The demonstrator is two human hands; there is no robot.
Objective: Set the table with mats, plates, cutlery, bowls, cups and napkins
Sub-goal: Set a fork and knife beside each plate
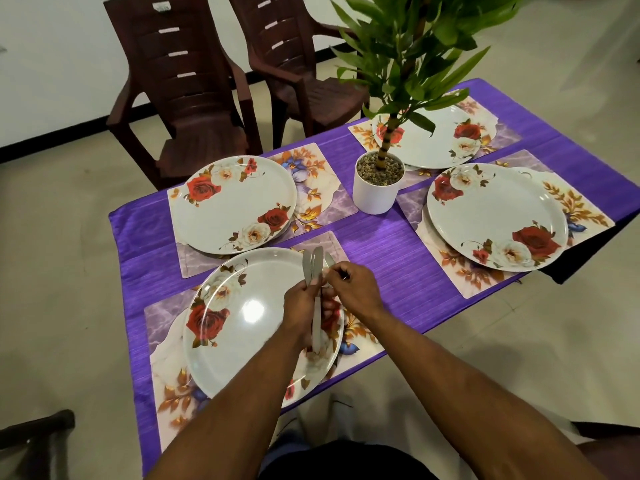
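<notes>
The left hand (302,303) curls round a bundle of silver metal knives (316,271), gripping them upright above the right edge of the nearest round white plate with red and white roses (242,320). The right hand (353,287) sits just beside it at 3 o'clock, thumb and forefinger pinching one piece at the top of the bundle; which piece it is, I cannot tell.

That near plate lies on a rectangular marbled lilac mat with gold leaves (166,375), at the 7 o'clock part of the counter (391,244), which wears a shiny purple cloth. At 10 o'clock, a second rose-patterned plate (232,206) rests on the left half of its own floral mat (318,188).

Near the centre stands a white cylindrical pot filled with pebbles (377,188), holding a green leafy plant with a striped stem (419,43). Behind it at 1 o'clock, a third rose plate (436,143) sits on a mat (360,135), partly hidden by leaves. At 3 o'clock a fourth rose plate (495,216) lies on a gold-leafed mat (460,271) that reaches the counter's edge.

Beyond the counter at 11 o'clock stand two dark brown plastic armchairs (183,81).
</notes>
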